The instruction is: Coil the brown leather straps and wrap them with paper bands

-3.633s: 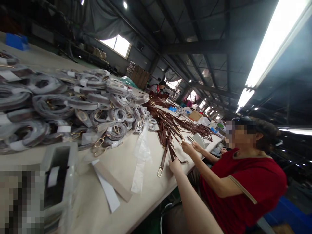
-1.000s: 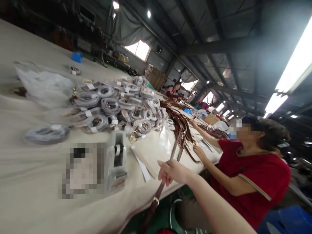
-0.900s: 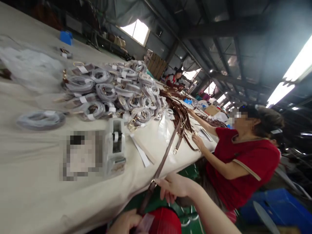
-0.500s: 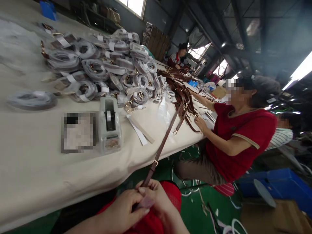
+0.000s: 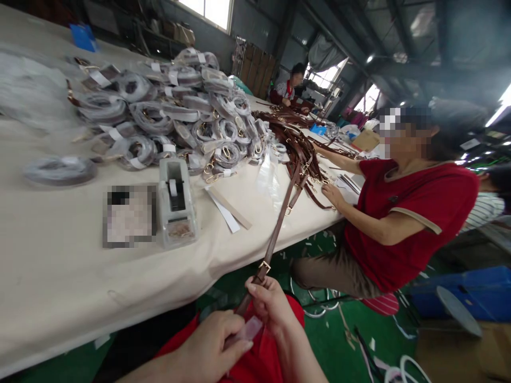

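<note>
A brown leather strap [image 5: 276,230] runs from the brown pile on the table down to my lap. My right hand [image 5: 268,300] pinches it just below its gold buckle [image 5: 264,266]. Lower and to the left, my left hand [image 5: 219,340] is closed on the strap's lower part and on a small pale purplish piece [image 5: 249,328] that sticks out past the thumb. The strap between my hands is partly covered by my fingers.
Wrapped, coiled straps [image 5: 151,114] are heaped on the cloth-covered table [image 5: 59,266]. A tape dispenser [image 5: 178,205] and paper strips [image 5: 227,210] lie nearer. A person in red [image 5: 415,223] sits at right, hands at the brown strap pile [image 5: 297,149]. Another person sits farther back.
My right hand has moved up the strap towards the buckle, away from my left hand, so a stretch of strap shows between them. The view has shifted slightly.
</note>
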The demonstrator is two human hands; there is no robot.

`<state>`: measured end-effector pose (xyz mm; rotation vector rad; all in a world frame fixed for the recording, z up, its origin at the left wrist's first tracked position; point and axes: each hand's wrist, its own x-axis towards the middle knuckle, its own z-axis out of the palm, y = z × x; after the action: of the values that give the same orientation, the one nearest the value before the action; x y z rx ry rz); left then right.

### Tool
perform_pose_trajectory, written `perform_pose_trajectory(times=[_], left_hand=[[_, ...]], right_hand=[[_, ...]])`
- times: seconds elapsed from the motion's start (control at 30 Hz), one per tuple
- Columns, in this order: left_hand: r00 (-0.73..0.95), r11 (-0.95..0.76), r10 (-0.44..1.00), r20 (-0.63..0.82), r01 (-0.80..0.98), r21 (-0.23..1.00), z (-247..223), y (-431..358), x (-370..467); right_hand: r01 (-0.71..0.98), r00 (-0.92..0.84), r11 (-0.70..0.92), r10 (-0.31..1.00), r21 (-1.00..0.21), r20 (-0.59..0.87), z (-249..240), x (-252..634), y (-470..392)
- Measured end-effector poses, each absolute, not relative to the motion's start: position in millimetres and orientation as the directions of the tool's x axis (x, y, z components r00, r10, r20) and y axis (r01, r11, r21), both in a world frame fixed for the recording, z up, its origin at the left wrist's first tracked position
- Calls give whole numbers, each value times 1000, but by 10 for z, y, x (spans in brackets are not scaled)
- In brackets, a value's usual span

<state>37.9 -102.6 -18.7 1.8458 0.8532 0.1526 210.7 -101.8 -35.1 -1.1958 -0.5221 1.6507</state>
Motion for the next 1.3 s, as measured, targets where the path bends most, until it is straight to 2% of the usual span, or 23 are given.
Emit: perform_pose_trajectory(times=[0.23, 0.33, 0.4, 0.57, 0.67, 0.83, 0.97, 1.17, 1.3], left_hand=[[792, -140, 586, -174, 311, 940, -206, -1019, 377], [814, -66, 554, -175, 252, 965, -204, -1012, 353], [806, -78, 574, -146, 231, 970, -209, -988, 311], [736, -180, 673, -67, 251, 951, -249, -815, 149], [706, -204, 703, -83, 312, 928, -276, -691, 94], [684, -250, 724, -90, 382, 890, -324, -627, 118], [708, -285, 702, -71, 371, 884, -416, -670, 151], [736, -285, 667, -116, 396, 873, -564, -681, 156], [778, -245, 616, -122, 336, 910, -553, -685, 147]], right_hand=[[-474, -71, -420, 894, -774, -442, -391, 2095, -1052], [-392, -187, -465, 885, -794, -426, -399, 2034, -1114], [-299, -224, -462, 885, -835, -409, -367, 2034, -1150], [-28, -89, -242, 967, -970, -239, -91, 2257, -1175], [50, 0, -170, 985, -984, -171, 135, 2435, -1193], [137, 177, 1, 984, -991, 26, 417, 2672, -1266], [128, 238, 55, 968, -990, 84, 521, 2804, -1343], [-40, 269, 101, 959, -994, 87, 612, 2814, -1440], [-91, 251, 104, 965, -990, 78, 650, 2732, -1509]])
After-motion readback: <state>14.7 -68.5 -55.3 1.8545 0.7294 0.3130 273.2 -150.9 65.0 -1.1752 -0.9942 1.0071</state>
